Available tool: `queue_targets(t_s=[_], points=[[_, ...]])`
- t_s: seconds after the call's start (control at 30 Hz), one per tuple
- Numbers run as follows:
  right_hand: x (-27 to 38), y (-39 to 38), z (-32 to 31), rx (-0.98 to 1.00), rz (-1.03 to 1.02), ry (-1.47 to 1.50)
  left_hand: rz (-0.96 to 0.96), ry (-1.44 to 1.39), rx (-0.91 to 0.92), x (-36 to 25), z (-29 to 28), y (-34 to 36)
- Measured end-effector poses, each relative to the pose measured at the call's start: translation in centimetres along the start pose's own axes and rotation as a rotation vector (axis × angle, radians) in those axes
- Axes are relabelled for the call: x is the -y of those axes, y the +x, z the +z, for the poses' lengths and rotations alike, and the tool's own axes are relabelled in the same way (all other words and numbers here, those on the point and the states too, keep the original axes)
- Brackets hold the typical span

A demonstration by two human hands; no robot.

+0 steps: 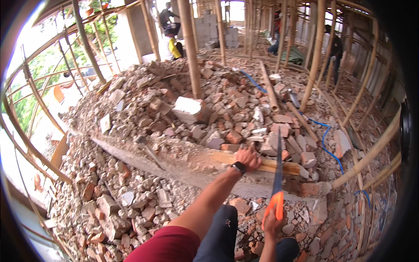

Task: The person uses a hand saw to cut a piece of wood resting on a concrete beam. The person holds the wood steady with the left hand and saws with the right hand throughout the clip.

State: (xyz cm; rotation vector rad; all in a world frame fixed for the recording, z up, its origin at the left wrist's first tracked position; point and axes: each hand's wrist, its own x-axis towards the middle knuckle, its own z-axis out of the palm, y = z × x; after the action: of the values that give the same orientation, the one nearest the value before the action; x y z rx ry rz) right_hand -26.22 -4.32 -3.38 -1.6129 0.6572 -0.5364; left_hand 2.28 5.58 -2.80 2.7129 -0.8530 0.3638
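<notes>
Timber piece [286, 167]: pale yellow-brown, squared end. Left hand [248, 158] presses on it, finger closure unclear. Right hand [273, 223] grips handsaw [277, 182]: orange handle [278, 200], long dark tapering blade [279, 155].

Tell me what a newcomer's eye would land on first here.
Likely the orange-handled saw at lower centre-right, held in the right hand, its blade by a timber piece. The left hand rests on that timber, mid-frame. Behind, a big rubble mound spreads among bamboo poles.
</notes>
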Motion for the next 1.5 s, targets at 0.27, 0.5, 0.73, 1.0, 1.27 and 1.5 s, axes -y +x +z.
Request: queue_targets(t_s=[0.27, 0.5, 0.73, 1.0, 1.27, 1.5], points=[[-0.7, -2.8, -0.2, -0.136, 0.033, 0.109, -0.013, -0.018, 0.081, -0.8, -1.0, 0.5], [0.9, -1.0, 0.6, -0.027, 0.010, 0.031, -0.013, -0.007, -0.049, 0.6, 0.2, 0.0], [-2.4, -5.4, -0.2, -0.145, 0.019, 0.095, -0.034, -0.065, 0.041, -1.4, -1.2, 0.0], [-5.3, -7.9, -8.4, -0.040, 0.066, 0.161, -0.031, -0.096, 0.192, -0.6, -2.3, 0.7], [-0.7, -1.3, -1.2, 0.042, -0.131, 0.000, 0.107, -0.069, -0.153, -0.1, 0.4, 0.3], [0.1, -10.7, -4.6, 0.041, 0.030, -0.049, 0.026, -0.069, -0.009, 0.8, -0.8, 0.2]])
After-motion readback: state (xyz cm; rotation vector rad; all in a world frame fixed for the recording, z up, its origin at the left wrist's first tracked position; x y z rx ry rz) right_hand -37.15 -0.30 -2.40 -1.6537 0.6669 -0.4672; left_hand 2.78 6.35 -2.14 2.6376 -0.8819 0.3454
